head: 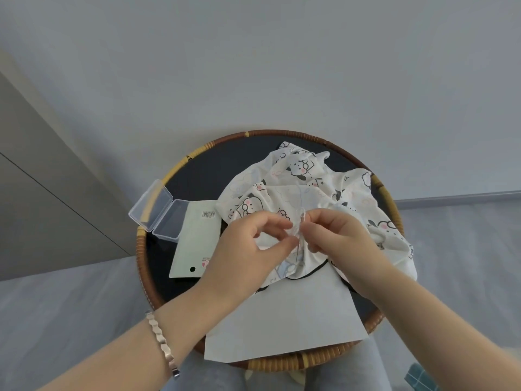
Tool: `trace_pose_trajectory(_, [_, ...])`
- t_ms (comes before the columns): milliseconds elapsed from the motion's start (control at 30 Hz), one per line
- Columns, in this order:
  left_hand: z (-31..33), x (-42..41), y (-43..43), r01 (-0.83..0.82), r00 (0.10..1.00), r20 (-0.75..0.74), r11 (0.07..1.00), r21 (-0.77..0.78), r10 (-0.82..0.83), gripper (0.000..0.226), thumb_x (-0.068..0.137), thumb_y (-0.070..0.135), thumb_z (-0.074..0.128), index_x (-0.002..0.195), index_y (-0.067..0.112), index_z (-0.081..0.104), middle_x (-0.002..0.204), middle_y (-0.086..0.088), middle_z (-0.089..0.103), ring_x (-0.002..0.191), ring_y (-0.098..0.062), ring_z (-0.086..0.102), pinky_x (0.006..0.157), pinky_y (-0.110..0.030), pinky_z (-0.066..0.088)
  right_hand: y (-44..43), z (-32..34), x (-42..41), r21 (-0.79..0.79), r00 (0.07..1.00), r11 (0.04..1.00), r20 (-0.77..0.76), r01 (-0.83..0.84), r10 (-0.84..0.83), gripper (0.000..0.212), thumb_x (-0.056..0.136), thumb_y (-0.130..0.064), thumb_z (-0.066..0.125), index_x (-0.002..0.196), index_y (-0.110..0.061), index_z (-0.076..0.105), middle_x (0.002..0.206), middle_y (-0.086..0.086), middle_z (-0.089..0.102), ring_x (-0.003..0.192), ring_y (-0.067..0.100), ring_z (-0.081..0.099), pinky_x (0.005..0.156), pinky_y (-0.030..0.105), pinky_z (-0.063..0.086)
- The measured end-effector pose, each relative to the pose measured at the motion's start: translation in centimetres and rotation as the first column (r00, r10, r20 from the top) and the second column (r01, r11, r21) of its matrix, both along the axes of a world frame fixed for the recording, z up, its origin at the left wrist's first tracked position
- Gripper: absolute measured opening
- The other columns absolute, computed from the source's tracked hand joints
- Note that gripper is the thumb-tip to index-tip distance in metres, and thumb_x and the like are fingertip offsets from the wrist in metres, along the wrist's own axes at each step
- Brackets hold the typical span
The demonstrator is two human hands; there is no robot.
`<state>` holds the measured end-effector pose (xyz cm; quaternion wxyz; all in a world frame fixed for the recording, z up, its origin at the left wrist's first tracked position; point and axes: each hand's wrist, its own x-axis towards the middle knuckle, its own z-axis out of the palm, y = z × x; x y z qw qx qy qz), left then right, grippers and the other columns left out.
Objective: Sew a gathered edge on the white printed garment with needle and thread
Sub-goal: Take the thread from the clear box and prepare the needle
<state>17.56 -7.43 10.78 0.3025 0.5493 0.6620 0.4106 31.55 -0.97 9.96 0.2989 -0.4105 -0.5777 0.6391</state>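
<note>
The white garment, printed with cartoon dogs, lies bunched on a round rattan-rimmed table. My left hand pinches a gathered fold of the cloth between thumb and fingers. My right hand pinches the same bunched fold from the right, fingertips almost touching the left hand's. A thin needle shows faintly between the fingertips, upright; the thread is too fine to make out.
An open clear plastic box sits at the table's left. Beside it lies a pale green card with a barcode. A white paper sheet covers the near part of the table. A grey wall is behind.
</note>
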Motion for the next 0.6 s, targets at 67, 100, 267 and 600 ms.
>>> trace_pose_trajectory(67, [0.0,-0.1,0.0,0.011,1.0,0.017,1.0,-0.029,-0.01,0.008,0.08,0.023,0.068,0.079,0.03,0.068,0.077,0.021,0.067,0.077,0.007,0.06,0.074,-0.004,0.041,-0.1,0.1,0.1,0.015,1.0,1.0,0.008,-0.005,0.005,0.02,0.086,-0.002,0.054,0.069,-0.01,0.062,0.054,-0.007,0.054,0.053,0.005,0.045,0.056,0.014,0.041])
trace_pose_trajectory(100, [0.1,-0.1,-0.1,0.016,0.999,0.049,0.999,-0.048,-0.013,0.009,0.081,0.019,0.068,0.077,0.027,0.069,0.074,0.016,0.068,0.071,0.005,0.061,0.07,-0.007,0.043,-0.1,0.0,0.2,0.013,1.0,1.0,0.007,-0.002,0.002,0.02,0.086,-0.001,0.054,0.069,-0.008,0.063,0.055,-0.006,0.058,0.054,0.004,0.048,0.058,0.014,0.043])
trace_pose_trajectory(267, [0.6,-0.6,0.0,0.011,0.926,0.372,0.978,-0.21,0.07,0.011,0.089,0.015,0.058,0.084,0.01,0.066,0.073,-0.002,0.071,0.072,-0.01,0.066,0.08,-0.027,0.053,-0.2,-0.3,0.4,-0.007,1.0,1.0,-0.003,0.01,-0.01,0.018,0.084,0.003,0.058,0.071,-0.009,0.063,0.06,-0.003,0.067,0.055,0.005,0.056,0.061,0.015,0.049])
trace_pose_trajectory(600, [-0.5,-2.0,0.2,-0.09,0.977,0.178,0.986,-0.144,0.115,0.008,0.09,0.015,0.056,0.085,0.017,0.061,0.055,0.009,0.061,0.042,-0.001,0.046,0.048,-0.016,0.046,-0.2,-1.2,0.8,0.169,0.962,0.98,0.234,0.1,-0.139,0.013,0.075,-0.009,0.075,0.078,-0.018,0.066,0.067,-0.006,0.072,0.062,0.002,0.065,0.063,0.006,0.047])
